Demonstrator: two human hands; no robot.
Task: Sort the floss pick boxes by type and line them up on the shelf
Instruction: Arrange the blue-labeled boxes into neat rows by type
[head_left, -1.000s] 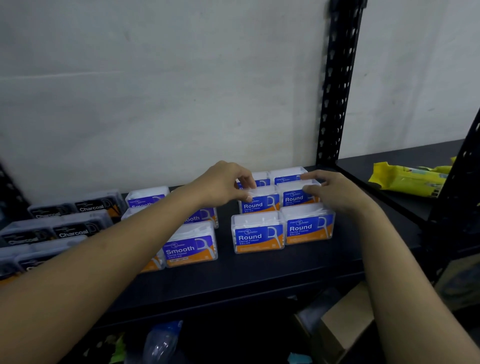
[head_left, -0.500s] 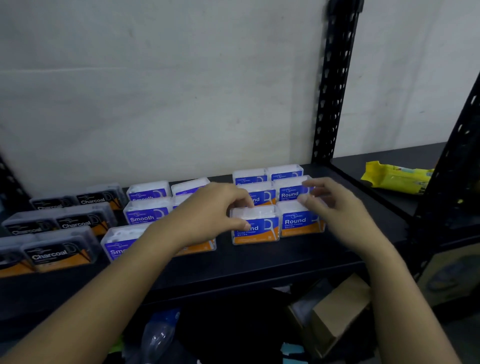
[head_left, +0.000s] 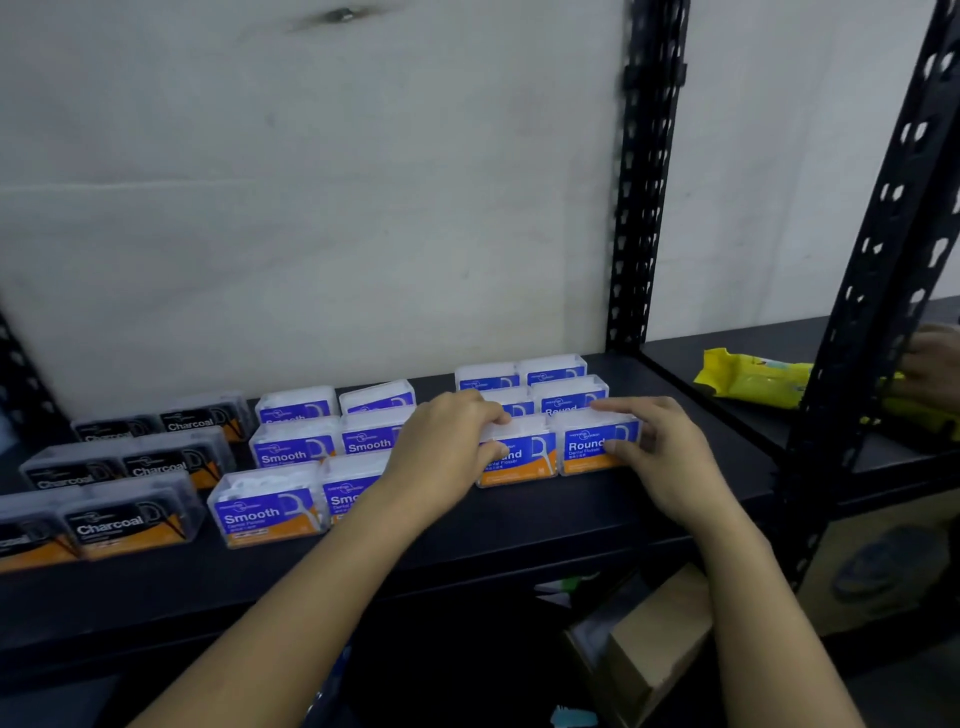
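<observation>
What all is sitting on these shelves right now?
Charcoal floss pick boxes: six in view, black and orange, left of shelf.
Smooth floss pick boxes: six, blue and orange, middle.
Round floss pick boxes: six, blue and orange, right.
Shelf: one, black, under all the boxes.
Yellow packet: one, next shelf bay, right.
Cardboard box: one, brown, below the shelf.
Left hand: grips front left Round box.
Right hand: grips front right Round box.

Dim and bluish, brightest on the pale wall (head_left: 311, 208), near black beneath the shelf (head_left: 519, 551), softly motion-blurred throughout, with wide-angle leaning of the right-edge post (head_left: 878, 260).
</observation>
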